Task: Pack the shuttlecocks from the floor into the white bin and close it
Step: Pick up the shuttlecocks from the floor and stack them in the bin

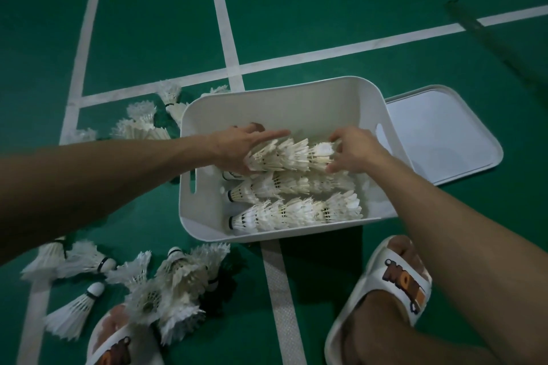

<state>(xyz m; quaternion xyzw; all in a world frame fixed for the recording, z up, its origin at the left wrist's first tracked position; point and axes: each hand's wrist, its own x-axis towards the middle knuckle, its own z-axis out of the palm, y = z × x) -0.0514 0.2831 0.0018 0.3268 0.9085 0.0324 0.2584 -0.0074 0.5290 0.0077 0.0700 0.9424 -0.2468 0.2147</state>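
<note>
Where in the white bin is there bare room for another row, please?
Bare room shows between the held row and the far wall of the white bin, plus a strip by its left wall. The near half is crowded with two rows; left hand and right hand fill the middle.

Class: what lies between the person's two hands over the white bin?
In the head view, a nested row of shuttlecocks, held at its ends by the left hand and the right hand.

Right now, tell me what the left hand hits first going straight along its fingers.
Probably the right hand, gripping the far end of the same shuttlecock row inside the white bin; depth is unclear.
</note>
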